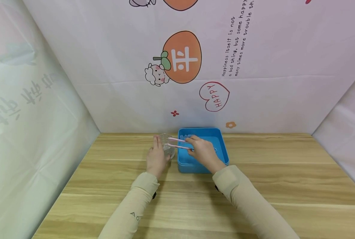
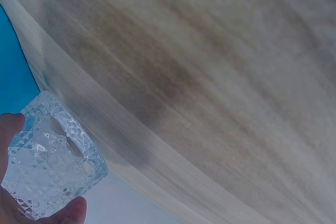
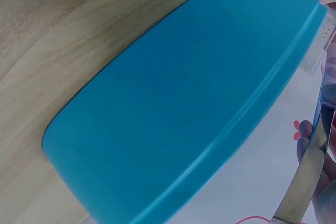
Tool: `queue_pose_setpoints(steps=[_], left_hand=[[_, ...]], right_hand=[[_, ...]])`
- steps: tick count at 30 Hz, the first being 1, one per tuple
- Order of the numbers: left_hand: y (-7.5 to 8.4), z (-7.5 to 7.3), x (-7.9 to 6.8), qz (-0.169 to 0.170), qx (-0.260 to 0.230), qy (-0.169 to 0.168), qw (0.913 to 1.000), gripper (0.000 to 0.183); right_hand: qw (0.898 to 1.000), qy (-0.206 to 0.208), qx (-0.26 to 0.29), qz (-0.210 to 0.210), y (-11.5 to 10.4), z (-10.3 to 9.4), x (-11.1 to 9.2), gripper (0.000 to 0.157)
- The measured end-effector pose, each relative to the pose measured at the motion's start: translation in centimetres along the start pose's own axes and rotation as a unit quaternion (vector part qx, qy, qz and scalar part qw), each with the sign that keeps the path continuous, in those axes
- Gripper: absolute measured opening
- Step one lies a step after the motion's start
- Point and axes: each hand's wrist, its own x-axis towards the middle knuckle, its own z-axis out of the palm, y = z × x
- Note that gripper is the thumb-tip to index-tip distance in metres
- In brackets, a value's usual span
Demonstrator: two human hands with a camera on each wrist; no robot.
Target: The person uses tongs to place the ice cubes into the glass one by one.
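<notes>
My left hand (image 1: 156,160) grips a clear glass (image 1: 170,152) with a faceted pattern, just left of a blue box (image 1: 202,168). In the left wrist view, fingers and thumb curl round the faceted glass (image 2: 52,156). My right hand (image 1: 203,152) reaches over the box and holds a pair of tongs (image 1: 177,146) with pink arms. Their tips point left and overlap the glass's mouth, arms spread apart. A metal band of the tongs (image 3: 304,182) shows in the right wrist view. Small translucent cubes (image 1: 182,137) lie in the box's far left corner, partly hidden by my right hand.
The box stands on a wooden table (image 1: 273,186) near its back edge. Behind it hangs a white printed cloth (image 1: 120,99), with more cloth on the left and right sides. The box's outer wall (image 3: 173,93) fills much of the right wrist view.
</notes>
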Motion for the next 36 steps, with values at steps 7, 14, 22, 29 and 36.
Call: queue_pose_setpoints(steps=[7, 14, 22, 29, 36], left_hand=[[0.0, -0.1, -0.1, 0.001, -0.001, -0.001, 1.0, 0.096], [-0.1, 0.0, -0.1, 0.006, 0.007, 0.007, 0.9999, 0.097], [-0.1, 0.0, 0.0, 0.008, 0.006, 0.01, 0.9999, 0.097], [-0.1, -0.1, 0.0, 0.001, 0.0, 0.002, 1.0, 0.097], [0.0, 0.0, -0.1, 0.003, 0.008, 0.014, 0.9999, 0.097]], right_hand=[[1.0, 0.011, -0.002, -0.011, 0.2, -0.2, 0.0, 0.04], [1.0, 0.01, 0.006, 0.009, 0.5, -0.2, 0.2, 0.04], [0.997, 0.013, 0.015, 0.08, 0.9, -0.5, 0.4, 0.042], [0.991, -0.008, 0.01, 0.135, 1.7, -0.1, 0.2, 0.043], [0.986, -0.038, 0.013, 0.163, 2.4, 0.8, -0.2, 0.044]])
